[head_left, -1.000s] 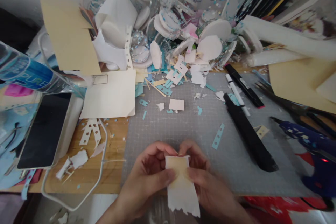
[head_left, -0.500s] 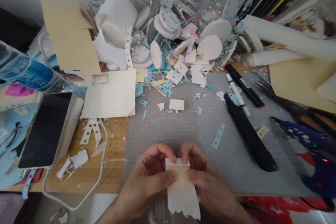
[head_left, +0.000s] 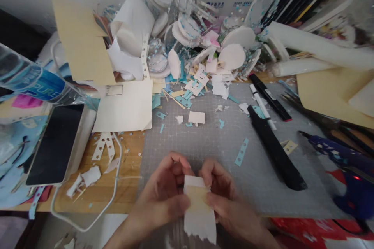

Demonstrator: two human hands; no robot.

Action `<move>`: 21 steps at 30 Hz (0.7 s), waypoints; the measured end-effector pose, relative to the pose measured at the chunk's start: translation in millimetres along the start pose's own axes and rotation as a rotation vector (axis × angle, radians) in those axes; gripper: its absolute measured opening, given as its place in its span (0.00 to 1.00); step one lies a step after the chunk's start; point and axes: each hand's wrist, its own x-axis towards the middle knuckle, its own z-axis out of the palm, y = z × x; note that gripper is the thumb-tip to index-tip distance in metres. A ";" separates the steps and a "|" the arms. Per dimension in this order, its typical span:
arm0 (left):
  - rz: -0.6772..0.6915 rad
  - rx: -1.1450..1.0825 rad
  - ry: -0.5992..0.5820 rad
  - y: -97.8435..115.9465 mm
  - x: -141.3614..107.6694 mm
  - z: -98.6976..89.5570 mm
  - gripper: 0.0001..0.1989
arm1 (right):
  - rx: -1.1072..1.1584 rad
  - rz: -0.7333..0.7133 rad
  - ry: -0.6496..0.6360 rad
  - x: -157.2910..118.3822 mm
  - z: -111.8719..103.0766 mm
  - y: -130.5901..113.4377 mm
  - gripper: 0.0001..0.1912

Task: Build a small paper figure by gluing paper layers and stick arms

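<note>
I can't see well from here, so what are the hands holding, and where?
A piece of paper: left hand and right hand pinch its side edges.

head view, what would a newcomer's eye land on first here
The heap of white discs beyond the grey mat would probably catch the eye first. Then the torn-edged paper strip between the left hand and right hand at the near edge, and the blue-labelled bottle on the left.
</note>
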 end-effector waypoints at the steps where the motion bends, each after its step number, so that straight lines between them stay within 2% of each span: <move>1: 0.017 0.071 0.021 3.8 -0.4 0.6 0.18 | -0.048 -0.031 -0.012 -1.5 0.1 -0.8 0.18; 6: 0.015 0.493 0.140 18.4 -4.7 8.0 0.13 | -0.391 -0.213 -0.045 -13.7 -2.7 -5.4 0.10; 10: 0.133 0.599 0.203 18.1 -10.6 13.3 0.08 | -0.622 -0.319 -0.004 -21.7 -2.1 -13.5 0.15; 13: 0.257 0.668 0.236 15.0 -15.6 14.7 0.06 | -0.662 -0.402 0.058 -23.6 2.2 -18.4 0.18; 17: 0.365 0.738 0.207 10.9 -22.4 14.4 0.04 | -0.707 -0.407 0.068 -23.8 6.6 -17.4 0.05; 21: 0.402 0.722 0.210 7.7 -28.2 14.9 0.04 | -0.664 -0.442 0.108 -25.7 8.4 -12.7 0.05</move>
